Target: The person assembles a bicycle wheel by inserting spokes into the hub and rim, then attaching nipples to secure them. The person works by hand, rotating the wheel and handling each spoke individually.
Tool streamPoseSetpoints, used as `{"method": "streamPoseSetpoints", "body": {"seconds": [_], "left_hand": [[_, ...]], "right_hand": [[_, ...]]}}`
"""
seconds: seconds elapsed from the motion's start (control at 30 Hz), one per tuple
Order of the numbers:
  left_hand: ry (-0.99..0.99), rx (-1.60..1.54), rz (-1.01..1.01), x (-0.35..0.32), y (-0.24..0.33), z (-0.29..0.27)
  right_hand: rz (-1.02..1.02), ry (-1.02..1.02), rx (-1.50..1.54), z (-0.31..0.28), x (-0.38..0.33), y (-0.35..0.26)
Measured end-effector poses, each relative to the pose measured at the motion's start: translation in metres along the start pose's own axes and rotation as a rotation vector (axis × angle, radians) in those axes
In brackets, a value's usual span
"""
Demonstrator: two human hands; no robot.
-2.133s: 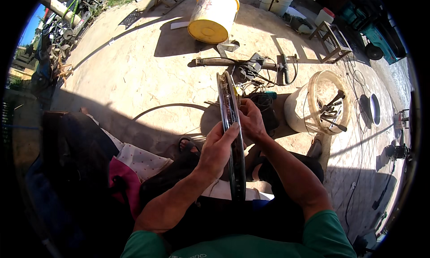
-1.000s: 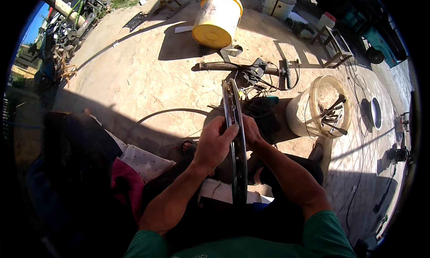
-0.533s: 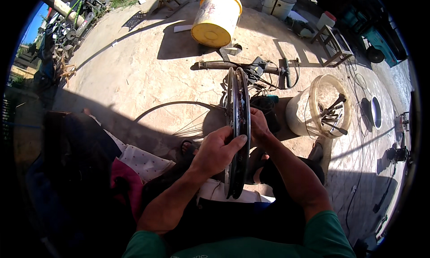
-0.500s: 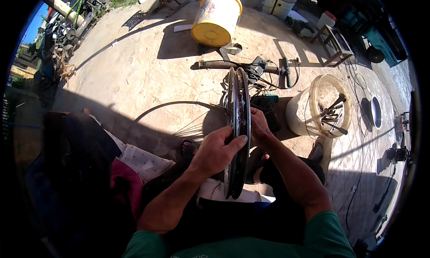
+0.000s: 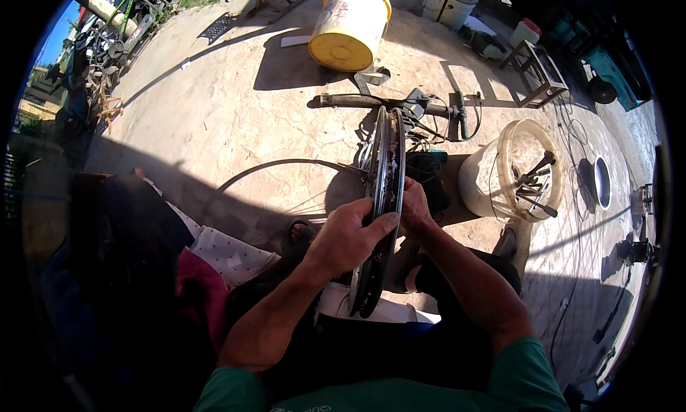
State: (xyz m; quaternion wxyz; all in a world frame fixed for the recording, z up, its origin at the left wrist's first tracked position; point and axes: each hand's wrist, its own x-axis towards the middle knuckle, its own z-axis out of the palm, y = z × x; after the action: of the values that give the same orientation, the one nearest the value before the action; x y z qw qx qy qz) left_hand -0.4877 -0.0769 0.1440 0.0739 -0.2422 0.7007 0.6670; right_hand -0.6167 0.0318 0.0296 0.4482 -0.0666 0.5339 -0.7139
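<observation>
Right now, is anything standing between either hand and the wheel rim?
Nothing visible does. The left hand grips the wheel rim directly, its thumb across it. The right hand is at the rim's right side, its fingertips hidden. The white bucket stands farther right, clear of both hands.

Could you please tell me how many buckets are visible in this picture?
3: a yellow-and-white bucket at the top middle; a whitish bucket holding tools, right of the right hand; a white bucket near the top right. Dark edges may hide more.
</observation>
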Motion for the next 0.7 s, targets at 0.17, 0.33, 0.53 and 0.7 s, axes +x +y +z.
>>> {"method": "streamPoseSetpoints", "body": {"seconds": [0.17, 0.33, 0.53, 0.7], "left_hand": [[-0.020, 0.027, -0.043, -0.003, 0.010, 0.000], [-0.014, 0.047, 0.016, -0.002, 0.000, 0.003], [-0.019, 0.030, -0.007, 0.001, -0.005, 0.004], [-0.017, 0.023, -0.023, -0.002, 0.003, 0.004]], "right_hand": [[-0.023, 0.037, 0.006, 0.000, 0.000, 0.004], [0.004, 0.065, 0.039, -0.002, 0.002, 0.001], [0.025, 0.105, 0.012, 0.002, -0.001, -0.001], [0.022, 0.110, -0.032, 0.011, -0.010, -0.006]]}}
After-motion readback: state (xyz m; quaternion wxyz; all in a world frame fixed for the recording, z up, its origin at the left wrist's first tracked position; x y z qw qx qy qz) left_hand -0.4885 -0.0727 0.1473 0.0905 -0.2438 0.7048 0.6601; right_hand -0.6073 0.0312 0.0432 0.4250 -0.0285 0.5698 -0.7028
